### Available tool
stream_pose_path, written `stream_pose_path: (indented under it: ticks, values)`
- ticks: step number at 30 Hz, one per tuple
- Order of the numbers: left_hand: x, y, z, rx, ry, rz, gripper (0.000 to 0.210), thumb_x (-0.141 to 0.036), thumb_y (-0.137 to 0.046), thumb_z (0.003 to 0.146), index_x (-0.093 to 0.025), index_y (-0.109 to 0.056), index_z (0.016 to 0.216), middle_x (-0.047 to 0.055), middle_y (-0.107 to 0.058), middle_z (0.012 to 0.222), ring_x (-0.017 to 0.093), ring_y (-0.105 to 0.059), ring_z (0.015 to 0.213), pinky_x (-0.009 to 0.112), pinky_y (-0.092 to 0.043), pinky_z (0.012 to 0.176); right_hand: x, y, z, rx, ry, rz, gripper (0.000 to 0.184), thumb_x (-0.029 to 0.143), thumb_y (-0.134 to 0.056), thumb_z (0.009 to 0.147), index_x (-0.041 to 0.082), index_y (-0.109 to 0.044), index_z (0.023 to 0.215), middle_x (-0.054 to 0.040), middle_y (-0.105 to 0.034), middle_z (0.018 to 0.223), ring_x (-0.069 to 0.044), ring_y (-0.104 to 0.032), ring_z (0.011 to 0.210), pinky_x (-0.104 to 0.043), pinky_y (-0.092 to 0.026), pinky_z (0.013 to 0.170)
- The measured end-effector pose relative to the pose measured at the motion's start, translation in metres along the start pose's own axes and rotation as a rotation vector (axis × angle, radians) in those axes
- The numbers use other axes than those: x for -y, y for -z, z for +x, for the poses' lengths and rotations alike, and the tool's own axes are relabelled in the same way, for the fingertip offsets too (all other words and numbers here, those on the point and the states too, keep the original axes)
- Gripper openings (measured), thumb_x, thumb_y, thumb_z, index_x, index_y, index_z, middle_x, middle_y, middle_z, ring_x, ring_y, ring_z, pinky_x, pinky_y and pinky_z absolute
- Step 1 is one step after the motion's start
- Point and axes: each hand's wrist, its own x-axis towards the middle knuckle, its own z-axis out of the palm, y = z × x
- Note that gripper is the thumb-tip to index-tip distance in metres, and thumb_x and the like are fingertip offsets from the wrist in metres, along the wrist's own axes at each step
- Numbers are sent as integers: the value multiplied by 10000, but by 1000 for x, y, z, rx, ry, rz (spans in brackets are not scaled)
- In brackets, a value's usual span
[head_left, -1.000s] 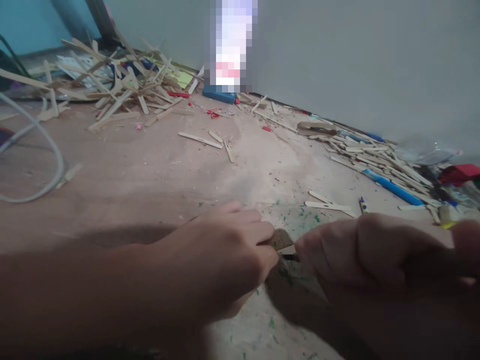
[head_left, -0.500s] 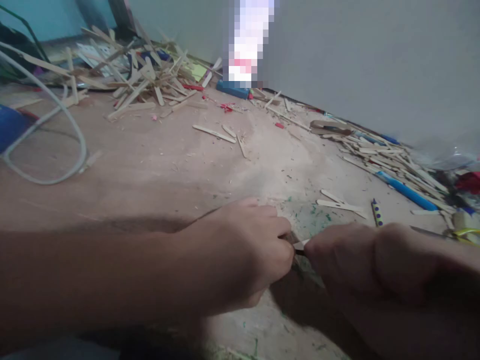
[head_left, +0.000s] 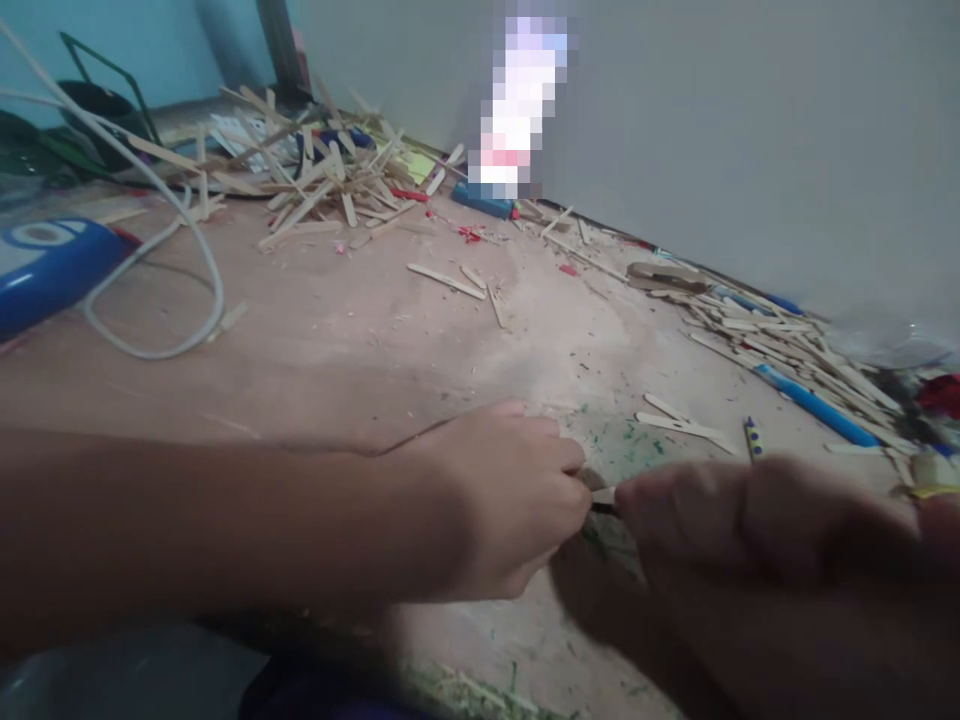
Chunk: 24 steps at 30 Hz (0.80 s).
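Flat wooden stick (head_left: 604,494), pinched between both hands

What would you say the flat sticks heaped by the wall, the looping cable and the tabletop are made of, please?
The flat sticks look like bare, pale wood: matte, with rounded ends, like craft sticks. The cable seems white plastic or rubber sheathing, smooth and bending in a soft loop. The tabletop looks like unfinished plywood or board, dull brownish-pink, scuffed and strewn with splinters.

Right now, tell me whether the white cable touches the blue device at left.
Touching. The head view shows the white cable lying across the blue device at its right end, with no gap visible.
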Motion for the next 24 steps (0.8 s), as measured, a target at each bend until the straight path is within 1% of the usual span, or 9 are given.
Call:
stream_pose_path:
  ticks: [3,6,11,12,15,17,19,21,24]
  values:
    - [1,-1,-1,-25,-6,0,397,-234,-899,1005,-283,-591,760,-15,-624,772,230,-579,752,459,-432,789,4,-6,3,28,-6,13,503,539,-934,1060,323,-579,776,42,-443,663,-233,-441,529,-407,-414,472]
    - [2,-4,-4,-56,-7,3,376,-234,-889,1032,-279,-609,786,-14,-657,790,232,-602,765,463,-409,767,13,-10,12,76,-8,31,479,535,-922,1065,324,-588,793,44,-436,666,-229,-439,544,-396,-400,475]
    - [5,-5,-13,-115,-12,6,373,-224,-904,1030,-274,-613,802,-28,-635,788,218,-598,758,459,-396,757,25,-9,26,225,-22,29,420,595,-909,1237,237,-769,1067,39,-700,888,-164,-634,677,-301,-594,629]
    - [5,-3,-15,-128,-18,0,373,-220,-900,1038,-274,-612,807,-33,-627,788,212,-592,753,452,-400,760,26,-7,28,270,-34,22,421,577,-922,1247,226,-776,1066,41,-726,902,-157,-666,690,-297,-627,658]
    - [3,9,-18,-160,-32,-22,302,-146,-848,1084,-254,-679,858,-28,-670,839,199,-604,773,430,-438,789,28,-2,32,384,-75,6,450,464,-986,1204,222,-763,896,56,-734,800,-157,-715,677,-309,-687,707]
    - [1,17,-19,-169,-28,-28,291,-88,-837,1098,-235,-722,875,-21,-703,873,195,-626,801,422,-462,812,30,-1,31,400,-82,3,454,418,-1006,1165,225,-768,830,60,-732,753,-157,-722,668,-313,-698,723]
    - [0,23,-19,-173,-21,-30,296,-69,-872,1079,-229,-737,870,-21,-716,878,196,-634,810,426,-470,817,32,-5,28,364,-73,-9,443,427,-1022,1125,226,-776,816,61,-722,739,-150,-693,646,-302,-683,700]
    - [-1,25,-18,-169,-18,-28,297,-75,-914,1050,-234,-739,870,-24,-722,878,201,-638,814,430,-473,821,35,-13,24,313,-74,-48,554,450,-1066,1044,235,-671,720,69,-647,680,-129,-612,591,-273,-651,657]
    - [0,27,-18,-152,-31,-13,303,-81,-914,1056,-242,-729,877,-25,-734,887,205,-625,808,435,-462,821,38,-29,19,255,-82,-129,871,574,-1108,967,230,-379,640,77,-440,591,-105,-442,526,-238,-571,573]
